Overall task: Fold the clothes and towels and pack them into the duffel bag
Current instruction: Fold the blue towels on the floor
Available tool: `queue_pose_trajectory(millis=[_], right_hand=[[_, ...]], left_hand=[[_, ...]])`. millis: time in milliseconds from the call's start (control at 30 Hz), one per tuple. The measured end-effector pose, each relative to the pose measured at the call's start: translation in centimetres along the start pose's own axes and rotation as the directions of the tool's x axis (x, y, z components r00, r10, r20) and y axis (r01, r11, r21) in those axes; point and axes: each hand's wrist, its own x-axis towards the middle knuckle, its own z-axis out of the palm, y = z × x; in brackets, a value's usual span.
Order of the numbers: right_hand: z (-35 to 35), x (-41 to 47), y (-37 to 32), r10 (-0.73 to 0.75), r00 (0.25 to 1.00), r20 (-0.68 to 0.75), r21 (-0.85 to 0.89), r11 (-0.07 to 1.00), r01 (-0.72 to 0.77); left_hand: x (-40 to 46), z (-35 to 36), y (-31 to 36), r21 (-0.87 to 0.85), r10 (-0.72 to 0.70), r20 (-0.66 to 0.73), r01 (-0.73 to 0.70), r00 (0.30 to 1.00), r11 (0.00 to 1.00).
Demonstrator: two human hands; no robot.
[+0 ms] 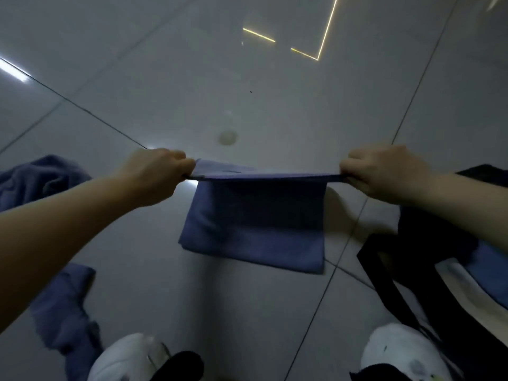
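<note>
A blue towel (255, 224) hangs folded in the air above the floor, stretched flat between my hands. My left hand (154, 176) pinches its top left corner and my right hand (384, 173) pinches its top right corner. The black duffel bag (428, 243) lies open on the floor at the right, under my right forearm, with blue and white folded cloth (472, 276) inside it. Its black strap (384, 279) loops out toward me.
A crumpled blue cloth (41, 177) lies on the glossy grey tiled floor (247, 92) at the far left, and another blue cloth (63, 306) lies at the lower left. My two white shoes (129, 358) (401, 353) show at the bottom edge.
</note>
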Motion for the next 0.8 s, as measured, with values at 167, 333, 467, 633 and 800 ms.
queue_pose_trajectory(millis=[167, 333, 467, 633, 800], right_hand=[[3.8, -1.7, -4.4, -0.168, 0.986, 0.020, 0.077, 0.983, 0.166], [7.6, -3.1, -8.9, -0.316, 0.940, 0.129, 0.136, 0.944, 0.299], [9.0, -3.3, -10.5, -0.295, 0.944, 0.150, 0.044, 0.956, 0.292], [8.9, -3.2, -9.9, -0.232, 0.941, 0.246, -0.021, 0.969, 0.245], [8.1, -3.4, -7.4, -0.238, 0.970, 0.045, 0.010, 0.971, 0.238]], left_hand=[[-2.3, 3.1, 1.5, 0.089, 0.244, 0.088, -0.252, 0.966, 0.964], [-4.9, 6.7, 3.7, 0.155, 0.292, 0.127, -0.309, 0.948, 0.938], [-5.4, 9.0, 4.7, 0.078, 0.313, 0.064, -0.317, 0.948, 0.945], [-5.8, 9.4, 5.0, 0.034, 0.270, 0.082, -0.273, 0.959, 0.961], [-5.7, 8.4, 5.3, -0.132, 0.214, 0.025, -0.209, 0.977, 0.969]])
